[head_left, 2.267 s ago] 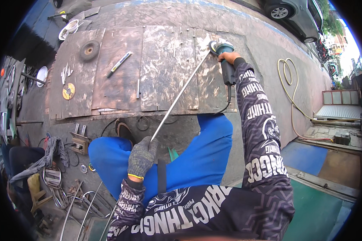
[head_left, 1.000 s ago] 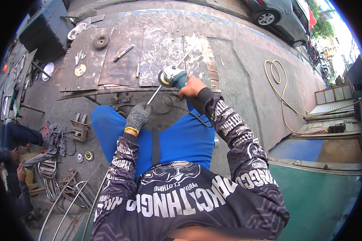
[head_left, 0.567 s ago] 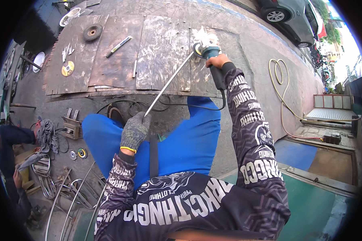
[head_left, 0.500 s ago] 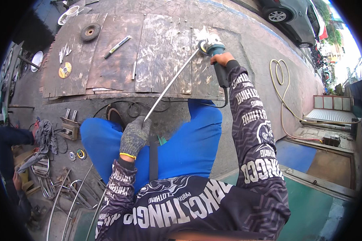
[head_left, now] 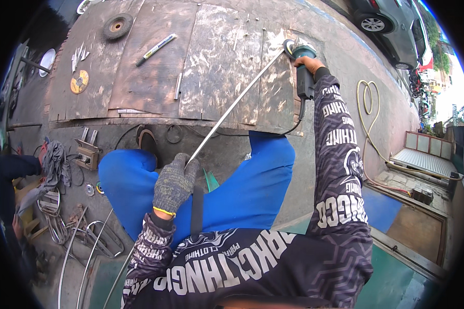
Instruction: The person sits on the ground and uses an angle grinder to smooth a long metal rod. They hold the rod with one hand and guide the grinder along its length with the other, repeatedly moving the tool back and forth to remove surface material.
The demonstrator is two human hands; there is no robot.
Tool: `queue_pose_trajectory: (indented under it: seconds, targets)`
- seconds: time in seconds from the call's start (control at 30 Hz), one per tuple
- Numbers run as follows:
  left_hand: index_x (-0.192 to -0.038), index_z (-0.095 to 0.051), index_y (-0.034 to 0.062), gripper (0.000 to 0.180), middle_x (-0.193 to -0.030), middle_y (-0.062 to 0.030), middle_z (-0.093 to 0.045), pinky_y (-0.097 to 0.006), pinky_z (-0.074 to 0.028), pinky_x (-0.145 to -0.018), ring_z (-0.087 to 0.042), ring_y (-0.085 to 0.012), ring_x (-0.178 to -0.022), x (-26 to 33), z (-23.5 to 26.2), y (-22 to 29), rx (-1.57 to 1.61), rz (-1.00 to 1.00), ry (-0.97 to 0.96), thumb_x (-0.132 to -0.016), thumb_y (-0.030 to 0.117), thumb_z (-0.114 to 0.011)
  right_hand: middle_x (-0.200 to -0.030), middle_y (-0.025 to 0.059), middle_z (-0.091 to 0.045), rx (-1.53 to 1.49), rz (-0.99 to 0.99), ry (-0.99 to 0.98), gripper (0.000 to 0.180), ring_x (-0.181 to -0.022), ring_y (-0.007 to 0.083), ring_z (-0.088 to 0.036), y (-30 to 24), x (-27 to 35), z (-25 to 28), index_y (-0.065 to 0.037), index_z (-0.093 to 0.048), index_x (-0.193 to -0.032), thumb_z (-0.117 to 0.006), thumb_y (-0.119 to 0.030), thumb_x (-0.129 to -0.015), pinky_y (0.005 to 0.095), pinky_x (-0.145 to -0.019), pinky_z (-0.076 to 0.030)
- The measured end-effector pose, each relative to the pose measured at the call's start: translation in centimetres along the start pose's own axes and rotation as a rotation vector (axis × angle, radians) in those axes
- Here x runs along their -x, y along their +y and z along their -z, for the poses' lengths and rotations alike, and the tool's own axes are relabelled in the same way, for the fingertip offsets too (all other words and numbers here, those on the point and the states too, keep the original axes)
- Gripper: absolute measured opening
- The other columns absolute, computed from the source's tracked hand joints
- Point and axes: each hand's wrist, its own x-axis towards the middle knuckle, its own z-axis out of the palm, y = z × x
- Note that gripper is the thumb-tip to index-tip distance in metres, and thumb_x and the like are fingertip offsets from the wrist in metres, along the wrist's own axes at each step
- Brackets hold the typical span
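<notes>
My left hand (head_left: 175, 183), in a grey knitted glove with a yellow cuff, is closed around the near end of a thin, light metal rod (head_left: 232, 105). The rod slants up and right across a worn wooden board (head_left: 216, 56) to the disc of an angle grinder (head_left: 304, 85). Bare, my right hand (head_left: 310, 64) grips the grinder over the board's far right part. Its disc (head_left: 288, 48) meets or nearly meets the rod's far tip; exact contact is too small to tell. A dark cord runs from the grinder's handle down past the board's near edge.
On the board lie a small wheel (head_left: 117, 26), a marker (head_left: 156, 50), a yellow disc (head_left: 79, 82) and a short metal piece (head_left: 178, 86). Bent metal frames (head_left: 56, 216) are at lower left, near another person's dark-clothed leg (head_left: 18, 172). A hose (head_left: 368, 123) and parked car (head_left: 392, 31) stand right.
The whole view has shifted a little. The grinder and the rod's far tip have moved slightly to the right over the board. Both hands keep their grips.
</notes>
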Motion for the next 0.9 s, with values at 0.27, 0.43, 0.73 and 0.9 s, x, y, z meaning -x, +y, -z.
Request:
queue_pose_trajectory:
  seconds: [0.27, 0.43, 0.73, 0.9]
  targets:
    - [-0.102, -0.062, -0.001, 0.031, -0.089, -0.0289, -0.065, -0.055, -0.048, -0.075, -0.062, -0.0482, -0.088, -0.5, -1.2, -1.2, -0.037, -0.108, 0.066, -0.098, 0.029, -0.055, -0.092, 0.0205, -0.073, 0.247, 0.23, 0.088, 0.056, -0.076, 0.0296, -0.071, 0.4, 7.3, -4.0, 0.008, -0.073, -0.084, -0.084, -0.039, -0.056, 0.0356, -0.071, -0.057]
    - [-0.108, -0.064, -0.0036, 0.035, -0.1, -0.0304, -0.066, -0.051, -0.049, -0.085, -0.061, -0.0484, -0.099, -0.4, -1.8, -2.3, -0.032, -0.101, 0.035, -0.098, 0.029, -0.054, -0.106, 0.0226, -0.071, 0.336, 0.216, 0.008, 0.063, -0.096, 0.0305, -0.071, 1.6, 13.1, -6.0, 0.008, -0.072, -0.1, -0.083, -0.037, -0.057, 0.0343, -0.082, -0.056]
    - [-0.111, -0.066, -0.0021, 0.043, -0.11, -0.0292, -0.066, -0.052, -0.048, -0.093, -0.061, -0.0466, -0.106, -0.7, -2.9, -4.4, -0.056, -0.16, 0.083, -0.099, 0.035, -0.049, -0.095, 0.0265, -0.071, 0.333, 0.378, -0.028, 0.064, -0.089, 0.0343, -0.071, 3.2, 25.3, -10.9, 0.012, -0.07, -0.092, -0.085, -0.037, -0.054, 0.0362, -0.079, -0.056]
    - [-0.11, -0.067, -0.0014, 0.041, -0.11, -0.0292, -0.066, -0.052, -0.048, -0.093, -0.061, -0.0466, -0.106, -1.2, -3.1, -4.9, -0.061, -0.193, 0.099, -0.099, 0.034, -0.05, -0.099, 0.0273, -0.071, 0.322, 0.431, -0.042, 0.067, -0.093, 0.0352, -0.071, 3.4, 28.9, -13.1, 0.014, -0.068, -0.099, -0.085, -0.035, -0.055, 0.0373, -0.081, -0.056]
